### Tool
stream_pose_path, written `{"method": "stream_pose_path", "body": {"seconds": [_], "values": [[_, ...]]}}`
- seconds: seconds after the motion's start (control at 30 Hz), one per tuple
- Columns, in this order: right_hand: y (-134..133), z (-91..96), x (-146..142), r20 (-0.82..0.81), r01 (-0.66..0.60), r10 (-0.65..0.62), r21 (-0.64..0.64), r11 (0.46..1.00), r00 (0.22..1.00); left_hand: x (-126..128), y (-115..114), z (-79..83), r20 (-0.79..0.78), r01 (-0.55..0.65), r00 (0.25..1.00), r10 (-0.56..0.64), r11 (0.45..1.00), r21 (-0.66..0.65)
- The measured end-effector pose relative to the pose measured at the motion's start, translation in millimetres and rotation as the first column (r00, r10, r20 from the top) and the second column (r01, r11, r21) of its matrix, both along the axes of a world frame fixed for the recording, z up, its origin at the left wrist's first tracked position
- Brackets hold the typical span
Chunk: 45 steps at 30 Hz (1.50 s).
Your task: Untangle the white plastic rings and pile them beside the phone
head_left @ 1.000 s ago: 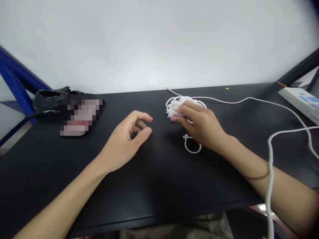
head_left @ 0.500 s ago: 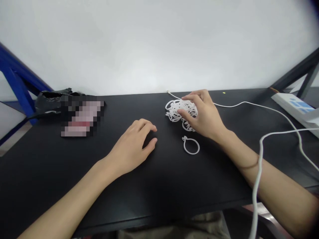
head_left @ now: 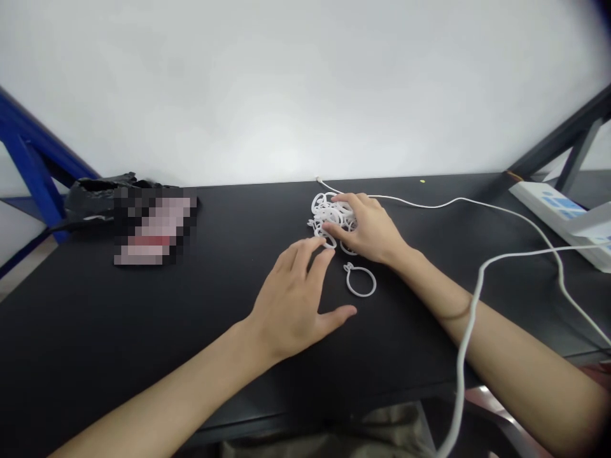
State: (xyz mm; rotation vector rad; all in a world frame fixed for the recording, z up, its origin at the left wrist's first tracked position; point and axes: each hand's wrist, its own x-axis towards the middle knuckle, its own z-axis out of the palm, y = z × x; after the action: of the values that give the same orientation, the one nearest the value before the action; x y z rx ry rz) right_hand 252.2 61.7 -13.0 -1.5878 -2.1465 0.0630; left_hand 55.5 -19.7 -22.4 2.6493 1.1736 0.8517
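A tangled pile of white plastic rings (head_left: 327, 213) lies on the black table (head_left: 214, 242). My right hand (head_left: 370, 228) rests over the pile's right side, thumb and fingers apart and touching the rings; its palm hides part of the pile. My left hand (head_left: 296, 299) is open, fingers stretched forward and thumb out to the right. Its fingertips reach the near edge of the pile, at or beside one ring there; contact is unclear. A single white ring (head_left: 361, 282) with a small looped tab lies apart, between the left thumb and the right wrist.
A white cable (head_left: 429, 205) runs behind the pile to the right, and its near stretch crosses in front of my right forearm. At the right stands a white box (head_left: 554, 210). A black plastic bag (head_left: 90, 200) and a pixelated item (head_left: 160, 222) lie at the left.
My left hand has moved right to the pile and spread its fingers. My right hand has shifted slightly left and lower over the rings. The pile's shape has changed, with one ring nearer the left fingertips.
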Motion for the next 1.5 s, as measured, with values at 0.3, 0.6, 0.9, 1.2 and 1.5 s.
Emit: {"method": "stream_pose_path", "body": {"seconds": [0.3,0.6,0.9,1.2,1.5], "values": [[1,-4.4,-1,-0.003,0.009,-0.009,0.050,0.999,1.000,35,18,-8.3,0.027,-0.166,0.986,0.166,0.986,0.004],[2,-4.6,7,-0.103,-0.016,0.022,0.056,0.998,0.994,34,42,-11.1,0.131,-0.028,0.991,0.040,0.995,-0.094],[0,1.0,11,-0.100,-0.035,0.037,0.028,0.999,0.994,27,47,-8.3,0.160,-0.001,0.987,0.022,0.992,-0.127],[-4,11.9,18,-0.249,-0.119,0.112,-0.017,0.993,0.962,18,45,-0.6,0.137,-0.106,0.984,0.116,0.991,-0.077],[3,9.5,21,-0.502,0.054,-0.019,0.055,0.997,0.865,18,48,-3.2,-0.104,-0.056,0.994,0.040,0.986,-0.158]]}}
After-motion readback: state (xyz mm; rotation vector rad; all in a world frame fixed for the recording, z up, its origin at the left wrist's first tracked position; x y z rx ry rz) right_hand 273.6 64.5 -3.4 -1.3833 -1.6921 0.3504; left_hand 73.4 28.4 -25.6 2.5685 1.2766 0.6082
